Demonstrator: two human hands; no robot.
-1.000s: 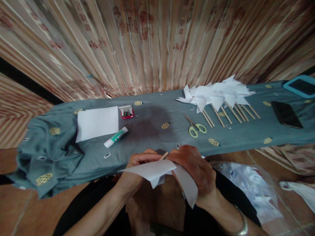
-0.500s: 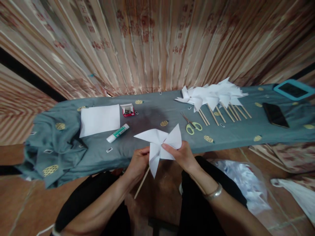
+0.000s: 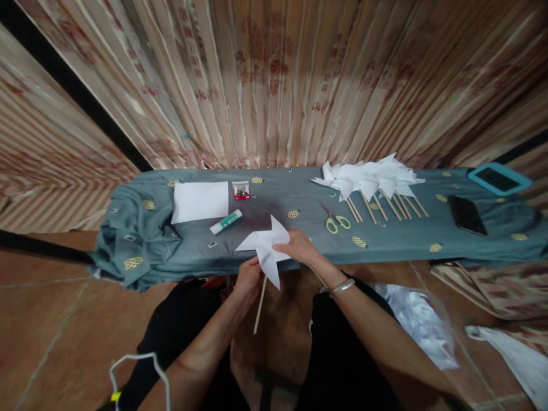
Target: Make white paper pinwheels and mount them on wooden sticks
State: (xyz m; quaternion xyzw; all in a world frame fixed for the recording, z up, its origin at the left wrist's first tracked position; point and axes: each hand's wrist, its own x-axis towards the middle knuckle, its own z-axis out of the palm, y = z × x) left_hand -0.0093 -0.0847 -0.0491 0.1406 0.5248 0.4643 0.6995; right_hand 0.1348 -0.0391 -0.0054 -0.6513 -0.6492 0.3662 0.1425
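Head view: we see both hands at the near edge of the bench (image 3: 398, 242), which is covered w/ a blue-grey cloth. Left hand (image 3: 249, 278) has its grip closed round the top of a thin wooden stick (image 3: 260, 305), just under a white paper pinwheel (image 3: 266, 249); the stick hangs down & slightly left, over the lap. Right hand (image 3: 298, 246) pinches the pinwheel's right blade, fingers shut on the paper, a metal bangle (image 3: 342, 286) on that wrist. Pinwheel sits between the two hands, above the bench edge, not resting on the cloth as far as we can tell. On the bench, left to right: a white paper sheet (image 3: 200, 201), a small red box (image 3: 241, 190), a glue stick (image 3: 225, 221) w/ green label lying tilted just below the box, green-handled scissors (image 3: 334, 218), then a row of finished pinwheels (image 3: 372, 180) w/ their sticks pointing toward us. Further right lie a dark phone (image 3: 466, 214) & a tablet (image 3: 499, 178) in a blue case, near each other but apart. A clear plastic bag (image 3: 422, 325) lies on the floor by the right knee. Patterned curtain (image 3: 274, 80) behind.
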